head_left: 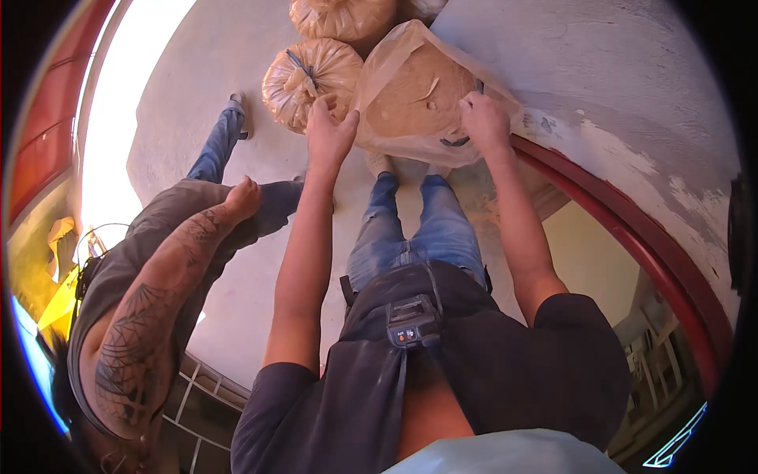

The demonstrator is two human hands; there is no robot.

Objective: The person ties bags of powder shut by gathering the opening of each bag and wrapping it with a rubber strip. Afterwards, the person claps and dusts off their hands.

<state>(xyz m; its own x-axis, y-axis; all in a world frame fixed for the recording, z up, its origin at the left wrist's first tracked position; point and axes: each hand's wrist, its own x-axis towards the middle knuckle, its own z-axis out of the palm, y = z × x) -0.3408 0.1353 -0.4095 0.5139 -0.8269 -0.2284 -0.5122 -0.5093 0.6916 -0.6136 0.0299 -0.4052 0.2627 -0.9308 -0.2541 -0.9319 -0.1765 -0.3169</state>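
Looking down in the head view, one sees two bare hands at an open plastic bag (421, 93), which stands on the grey floor (272, 304) before the person's feet. The bag is of clear film and it is full of a brown material (403, 83), with a small pale piece (432, 88) lying on top. The right hand (484, 120) is at the right side of the bag's mouth, with its fingers closed on a dark strip (479, 85); one end comes out above the fingers. Another dark piece (455, 142) lies at the near rim, just beside this hand. The left hand (335, 130) is at the left side of the mouth, and its thumb and fingers stand apart; whether it touches the film, I cannot tell. Just beyond its fingers is a closed bag (294, 88), gathered at the top with a dark tie (302, 68). Behind this one is a second closed bag (342, 17), partly cut by the view edge. On the left, a co-worker (170, 261) with a tattooed arm is near, the hand well apart from the bags.
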